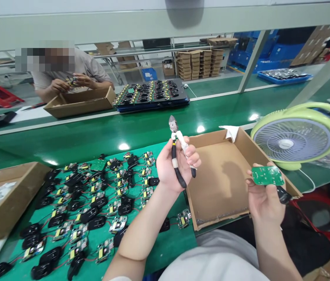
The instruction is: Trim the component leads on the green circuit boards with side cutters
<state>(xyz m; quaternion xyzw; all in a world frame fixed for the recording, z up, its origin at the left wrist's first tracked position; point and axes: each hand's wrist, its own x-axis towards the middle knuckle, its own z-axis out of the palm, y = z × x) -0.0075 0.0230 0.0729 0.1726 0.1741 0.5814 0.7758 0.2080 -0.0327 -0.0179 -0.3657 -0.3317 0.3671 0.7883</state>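
Observation:
My left hand [167, 168] is raised palm up near the left side of a shallow cardboard box [208, 195]. Its fingers wrap around a pair of cutting pliers [173, 125] with black handles, one wrapped in white; the jaws point away from me. Over the box's right edge, my right hand [266, 205] grips a green circuit board [266, 175], solder side facing up. A black plastic part [283, 195] hangs beside that hand. To the left, several circuit boards [104, 249] wired to black plastic housings [50, 255] lie in rows on the green bench.
A green fan [288, 144] stands right of the box, with a white cloth [231, 132] over the box's far rim. Another box [15, 203] holds white material at left. Across the bench, a co-worker [85, 70] handles something beside stacked trays of boards [153, 102].

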